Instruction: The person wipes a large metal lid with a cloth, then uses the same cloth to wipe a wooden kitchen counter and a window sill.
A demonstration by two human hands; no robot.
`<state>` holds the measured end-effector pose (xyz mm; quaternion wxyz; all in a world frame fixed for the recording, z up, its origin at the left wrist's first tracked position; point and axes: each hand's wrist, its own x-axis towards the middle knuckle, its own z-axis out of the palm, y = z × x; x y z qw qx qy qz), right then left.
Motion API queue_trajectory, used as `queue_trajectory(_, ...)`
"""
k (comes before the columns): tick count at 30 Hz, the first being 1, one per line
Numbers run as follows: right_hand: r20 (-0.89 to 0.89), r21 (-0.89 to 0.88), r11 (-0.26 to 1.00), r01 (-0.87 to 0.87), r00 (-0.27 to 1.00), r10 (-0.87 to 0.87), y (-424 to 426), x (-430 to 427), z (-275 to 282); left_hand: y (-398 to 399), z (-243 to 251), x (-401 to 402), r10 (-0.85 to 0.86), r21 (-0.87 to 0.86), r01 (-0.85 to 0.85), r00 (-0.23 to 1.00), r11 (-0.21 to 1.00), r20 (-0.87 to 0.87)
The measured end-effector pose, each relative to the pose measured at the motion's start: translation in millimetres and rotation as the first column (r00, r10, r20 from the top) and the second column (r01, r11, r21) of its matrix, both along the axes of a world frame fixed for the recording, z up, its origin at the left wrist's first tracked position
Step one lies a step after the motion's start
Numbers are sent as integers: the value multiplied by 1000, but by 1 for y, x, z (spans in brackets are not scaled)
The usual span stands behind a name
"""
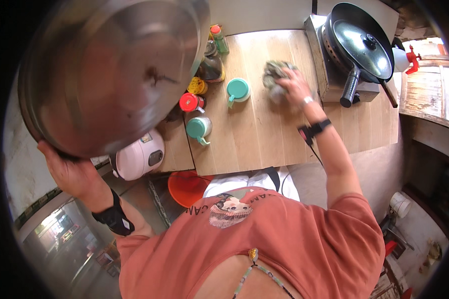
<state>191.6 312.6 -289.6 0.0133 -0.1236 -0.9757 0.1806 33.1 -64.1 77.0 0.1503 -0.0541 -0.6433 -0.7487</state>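
A large round stainless steel basin [108, 74] fills the upper left, raised close to the camera. My left hand [73, 175] grips its near rim; the fingers are mostly hidden behind the metal. On the wood-grain tabletop [254, 144], my right hand [296, 89] presses a crumpled, patterned cloth [278, 76], both slightly blurred. Left of the cloth stands a jar with a teal lid [238, 88]. A second teal-lidded jar [198, 128] is nearer to me, close to a red-lidded jar [191, 102] and a yellow-lidded jar [197, 86].
A black frying pan with a glass lid [363, 45] rests on a metal stove [318, 56] at the right. Bottles [212, 67] stand by the basin's edge. A pink rice cooker [138, 157] sits below the basin. An orange bucket [187, 188] is under the table edge.
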Motion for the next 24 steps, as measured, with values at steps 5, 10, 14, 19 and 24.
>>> queue_trajectory(5,162,178,983,50,984,-79,-50,-18,-62,23,14,6,-55,-190,25,986,982,-157)
queue_trajectory(10,171,102,968,-228,963,209,-65,75,-55,17,15,36,30,-239,-49,996,970,-85)
queue_trajectory(14,378,14,924,-382,858,348,-44,138,-30,5,12,41,23,-199,-36,997,979,-68)
queue_trajectory(19,469,-166,965,-204,844,259,-44,100,28,1,29,77,29,-225,-43,997,973,-66)
queue_trajectory(24,243,-113,979,-168,951,191,-106,69,-34,13,24,81,6,-319,-26,998,947,-61)
